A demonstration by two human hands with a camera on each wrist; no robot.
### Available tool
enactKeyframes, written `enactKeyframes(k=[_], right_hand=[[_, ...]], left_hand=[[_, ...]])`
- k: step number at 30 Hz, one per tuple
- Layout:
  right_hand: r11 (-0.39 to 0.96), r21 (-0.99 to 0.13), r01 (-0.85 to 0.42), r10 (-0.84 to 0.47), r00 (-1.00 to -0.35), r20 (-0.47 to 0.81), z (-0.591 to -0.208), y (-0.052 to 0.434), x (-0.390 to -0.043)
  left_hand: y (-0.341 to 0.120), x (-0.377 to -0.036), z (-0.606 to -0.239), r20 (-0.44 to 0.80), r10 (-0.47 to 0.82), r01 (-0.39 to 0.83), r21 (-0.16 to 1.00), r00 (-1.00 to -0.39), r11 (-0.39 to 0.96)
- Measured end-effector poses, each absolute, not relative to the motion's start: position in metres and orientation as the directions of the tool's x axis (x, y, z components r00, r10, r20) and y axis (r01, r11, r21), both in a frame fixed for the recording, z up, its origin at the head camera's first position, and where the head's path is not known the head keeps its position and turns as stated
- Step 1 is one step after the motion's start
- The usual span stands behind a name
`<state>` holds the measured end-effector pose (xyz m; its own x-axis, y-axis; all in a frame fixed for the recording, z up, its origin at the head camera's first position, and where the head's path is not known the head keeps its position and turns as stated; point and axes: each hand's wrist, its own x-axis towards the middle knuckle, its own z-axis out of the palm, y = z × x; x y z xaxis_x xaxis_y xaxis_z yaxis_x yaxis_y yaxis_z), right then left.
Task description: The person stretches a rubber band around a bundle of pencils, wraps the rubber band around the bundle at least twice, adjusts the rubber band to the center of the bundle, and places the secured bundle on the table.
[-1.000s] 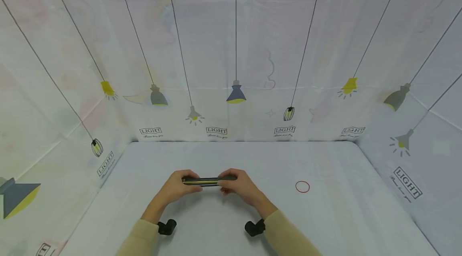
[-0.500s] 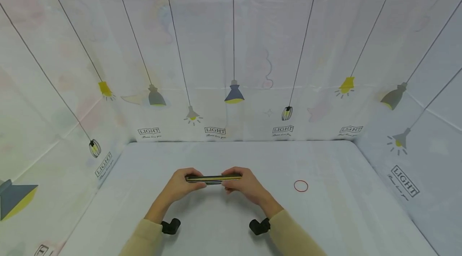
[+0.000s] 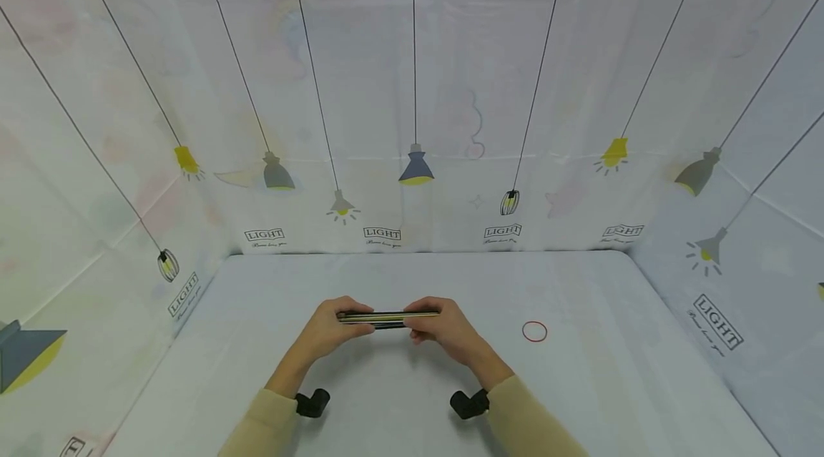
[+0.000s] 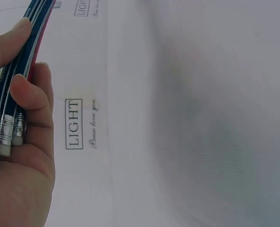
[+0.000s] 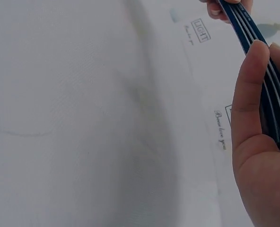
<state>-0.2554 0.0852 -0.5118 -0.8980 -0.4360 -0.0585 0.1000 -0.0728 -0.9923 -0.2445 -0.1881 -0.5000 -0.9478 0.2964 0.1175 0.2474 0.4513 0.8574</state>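
Both hands hold a bundle of several dark pencils [image 3: 388,318] level above the table in the head view. The left hand [image 3: 331,332] grips its left end. In the left wrist view, silver bands and white erasers cap the pencils [image 4: 10,106], with the left thumb and fingers [image 4: 33,94] curled around them. My right hand [image 3: 450,332] pinches the other end between thumb and fingers. Dark blue shafts with pale stripes show between the right fingers in the right wrist view, where the left hand [image 5: 215,10] appears at the top. The tips at the right are hidden by the right hand.
A thin red rubber-band-like ring [image 3: 534,332] lies on the white table [image 3: 579,400], to the right of the hands. White curtains [image 3: 450,49] printed with lamps enclose the table at the back and sides. Black wrist cameras [image 3: 312,403] sit on both wrists.
Both hands have shifted slightly to the right with the pencils held between them. The red ring sits a little further left in the view, along with the background.
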Motion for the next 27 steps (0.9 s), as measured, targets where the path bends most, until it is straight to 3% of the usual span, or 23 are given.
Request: enactKeyframes(k=[27], right_hand=[[-0.090, -0.988, 0.128, -0.398, -0.914, -0.082, -0.507, 0.102, -0.248]], left_hand=[[-0.174, -0.247, -0.500, 0.115, 0.357, 0.247, 0.903, -0.927, 0.352]])
